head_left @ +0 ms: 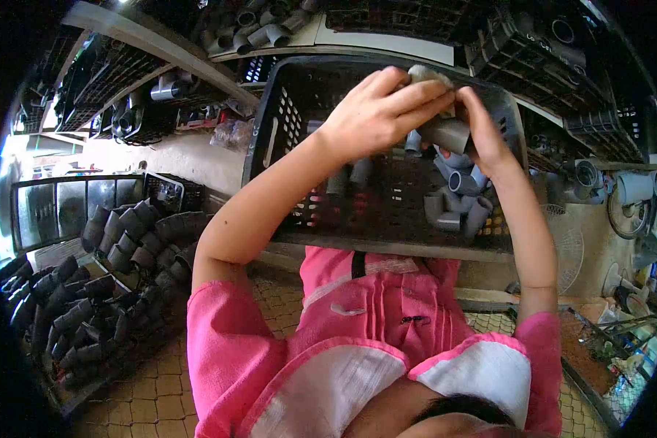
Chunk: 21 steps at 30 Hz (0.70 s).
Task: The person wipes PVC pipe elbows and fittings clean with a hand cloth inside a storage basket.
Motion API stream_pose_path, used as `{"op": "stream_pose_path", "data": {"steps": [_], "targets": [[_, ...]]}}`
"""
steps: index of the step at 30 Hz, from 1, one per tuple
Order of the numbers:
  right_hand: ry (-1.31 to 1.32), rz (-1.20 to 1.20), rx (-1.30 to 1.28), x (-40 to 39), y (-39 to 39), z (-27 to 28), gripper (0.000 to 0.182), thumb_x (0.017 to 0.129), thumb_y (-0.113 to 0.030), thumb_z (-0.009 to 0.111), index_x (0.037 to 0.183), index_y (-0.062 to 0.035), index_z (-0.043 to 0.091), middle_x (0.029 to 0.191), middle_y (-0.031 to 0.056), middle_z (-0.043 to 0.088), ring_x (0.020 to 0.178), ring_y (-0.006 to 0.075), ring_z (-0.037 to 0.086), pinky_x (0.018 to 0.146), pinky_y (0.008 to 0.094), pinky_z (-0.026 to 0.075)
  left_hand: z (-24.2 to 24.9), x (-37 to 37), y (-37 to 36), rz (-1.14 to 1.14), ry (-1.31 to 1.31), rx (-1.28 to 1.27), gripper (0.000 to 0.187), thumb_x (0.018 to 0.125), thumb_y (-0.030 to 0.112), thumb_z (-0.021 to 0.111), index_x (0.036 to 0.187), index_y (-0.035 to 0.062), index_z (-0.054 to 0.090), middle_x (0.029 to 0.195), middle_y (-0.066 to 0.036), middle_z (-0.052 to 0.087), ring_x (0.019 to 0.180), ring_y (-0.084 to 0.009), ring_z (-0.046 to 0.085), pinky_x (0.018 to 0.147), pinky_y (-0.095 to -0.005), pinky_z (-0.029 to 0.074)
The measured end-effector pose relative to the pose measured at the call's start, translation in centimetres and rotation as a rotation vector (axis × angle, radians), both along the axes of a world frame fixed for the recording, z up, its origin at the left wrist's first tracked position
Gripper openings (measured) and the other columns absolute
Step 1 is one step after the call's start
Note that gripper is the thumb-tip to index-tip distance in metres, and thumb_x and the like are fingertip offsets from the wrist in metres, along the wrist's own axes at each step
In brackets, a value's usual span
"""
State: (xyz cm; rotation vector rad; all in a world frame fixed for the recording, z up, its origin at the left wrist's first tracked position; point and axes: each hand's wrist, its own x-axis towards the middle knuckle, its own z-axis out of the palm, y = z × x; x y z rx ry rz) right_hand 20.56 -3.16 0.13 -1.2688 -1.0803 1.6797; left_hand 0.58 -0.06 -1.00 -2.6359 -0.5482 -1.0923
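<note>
Both my hands are raised over a black plastic crate (358, 237). My left hand (387, 109) has its fingers curled over the top of a grey pipe fitting (447, 134). On the fitting's right side, my right hand (485, 135) closes with thumb and fingers. A pale grey-green lump (427, 74) sticks out above the left fingers; I cannot tell whether it is a cloth or part of the fitting. Below the hands, several grey pipe elbows (478, 214) lie at the crate's right side. More dark fittings (360, 172) lie near its middle.
Stacked dark pipe elbows (135, 248) form a large heap at the left. Racks at the back hold black crates (533, 51) and loose grey fittings (270, 35). A white fan (617, 281) stands at the right. Wire mesh (146, 387) covers the tan floor.
</note>
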Motion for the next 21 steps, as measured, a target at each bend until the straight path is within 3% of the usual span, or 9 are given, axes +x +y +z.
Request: {"op": "stream_pose_path", "data": {"steps": [6,10,11,14,18,21], "targets": [[0.004,-0.06,0.001,1.0,0.7,1.1,0.052,0.097,-0.046,0.03,0.112,-0.005,0.058,0.093,0.0087,0.067,0.069,0.017,0.066,0.049,0.0269,0.046,0.3,-0.7,-0.2,-0.039,-0.073,-0.033,0.054,0.066,0.004,0.068,0.119,0.0097,0.067,0.119,-0.002,0.064,0.082,-0.0159,0.058,0.074,-0.028,0.05],[-0.011,0.095,-0.02,0.3,0.1,0.2,0.056,0.097,-0.052,0.028,0.115,-0.0071,0.057,0.093,0.0079,0.067,0.068,0.0161,0.066,0.048,0.026,0.046,0.9,-0.7,-0.4,-0.054,-0.041,-0.007,0.05,0.07,0.004,0.065,0.12,0.009,0.066,0.12,-0.004,0.064,0.084,-0.0179,0.06,0.073,-0.0283,0.05],[0.032,0.102,-0.011,0.3,0.0,-0.4,0.061,0.097,-0.058,0.031,0.116,-0.0066,0.056,0.092,0.0076,0.067,0.066,0.0148,0.065,0.047,0.0249,0.046,0.9,-0.6,-0.1,-0.027,-0.08,-0.017,0.05,0.071,0.004,0.064,0.12,0.0087,0.066,0.12,-0.005,0.064,0.085,-0.0184,0.06,0.073,-0.0286,0.05],[0.148,0.054,-0.005,-0.2,0.2,1.6,0.056,0.095,-0.06,0.041,0.113,-0.0101,0.059,0.094,0.0028,0.066,0.075,0.0106,0.065,0.054,0.0254,0.049,0.8,-1.2,0.2,0.002,-0.151,-0.076,0.05,0.07,-0.001,0.065,0.119,0.0063,0.065,0.119,-0.008,0.064,0.087,-0.0219,0.062,0.074,-0.0313,0.052],[0.08,-0.085,0.057,0.2,0.2,1.6,0.053,0.091,-0.058,0.055,0.112,-0.0105,0.063,0.097,0.0036,0.066,0.08,0.0103,0.065,0.062,0.0238,0.051,0.4,-0.8,-0.5,-0.047,-0.216,-0.142,0.046,0.07,-0.003,0.068,0.115,0.0032,0.066,0.116,-0.01,0.064,0.089,-0.0253,0.063,0.077,-0.0348,0.053],[-0.035,0.079,0.081,0.6,0.3,0.8,0.056,0.09,-0.055,0.06,0.117,-0.0057,0.063,0.105,0.0039,0.066,0.092,0.01,0.062,0.076,0.0237,0.049,1.1,-0.6,-0.3,-0.053,-0.234,-0.135,0.043,0.072,-0.002,0.068,0.114,0.0034,0.066,0.114,-0.012,0.063,0.091,-0.0281,0.063,0.079,-0.0364,0.052]]}}
